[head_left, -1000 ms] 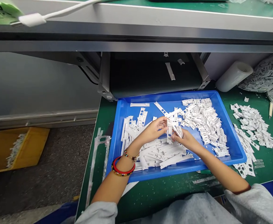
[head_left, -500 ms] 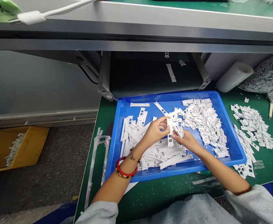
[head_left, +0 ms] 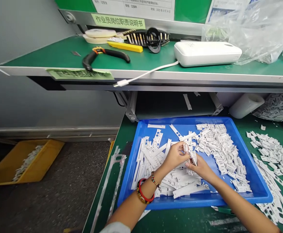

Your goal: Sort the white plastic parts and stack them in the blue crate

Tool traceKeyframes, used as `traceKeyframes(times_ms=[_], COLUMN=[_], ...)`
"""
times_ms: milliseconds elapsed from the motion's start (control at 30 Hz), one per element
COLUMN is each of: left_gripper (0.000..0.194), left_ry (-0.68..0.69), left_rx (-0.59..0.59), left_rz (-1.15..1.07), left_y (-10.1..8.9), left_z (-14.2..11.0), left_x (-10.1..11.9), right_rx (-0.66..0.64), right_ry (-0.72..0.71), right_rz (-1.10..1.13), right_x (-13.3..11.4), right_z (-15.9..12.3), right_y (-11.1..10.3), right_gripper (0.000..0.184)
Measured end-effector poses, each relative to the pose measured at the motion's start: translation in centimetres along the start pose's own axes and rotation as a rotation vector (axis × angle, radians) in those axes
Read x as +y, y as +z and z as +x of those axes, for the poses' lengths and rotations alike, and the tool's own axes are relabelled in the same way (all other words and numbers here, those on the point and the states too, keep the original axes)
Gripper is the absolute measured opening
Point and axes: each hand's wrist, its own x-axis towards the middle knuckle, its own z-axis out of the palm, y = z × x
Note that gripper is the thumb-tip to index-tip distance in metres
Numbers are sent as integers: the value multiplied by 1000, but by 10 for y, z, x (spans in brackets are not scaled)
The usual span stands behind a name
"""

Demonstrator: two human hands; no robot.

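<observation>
The left hand [head_left: 176, 156] is curled closed, and the right hand [head_left: 201, 170] is pinching. Together they grip some white plastic strips [head_left: 190, 154], which stick up between the two hands, right at the fingertips. The hands are over a blue tray [head_left: 187, 204]. Long white pieces [head_left: 151, 158] lie in the tray under the left hand. A pile of small white pieces [head_left: 219, 152] lies near the right hand. More white bits [head_left: 269, 155] sit on the green surface [head_left: 267, 124] beside the tray.
</observation>
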Motion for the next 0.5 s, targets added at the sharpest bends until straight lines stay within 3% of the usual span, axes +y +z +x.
traceKeyframes(times_ms=[67, 167, 267, 333, 400, 500], left_gripper=[14, 19, 36, 41, 38, 35], left_ry=[9, 78, 118, 33, -48, -128], left_rx=[-41, -64, 107, 267, 325, 342], left_rz=[30, 184, 645, 968, 1085, 1201], left_y=[-3, -22, -51, -68, -80, -87], left_z=[1, 11, 26, 32, 31, 26], left_x=[-5, -13, -19, -23, -29, -42], right_rx=[7, 15, 84, 135, 153, 61], right_ry=[-4, 39, 151, 202, 148, 56], right_rz=[-57, -99, -72, -74, -86, -85], right_x=[1, 2, 3, 7, 18, 41], right_z=[2, 8, 13, 12, 8, 4], right_y=[2, 0, -9, -16, -21, -25], right_gripper=[39, 32, 35, 37, 41, 46])
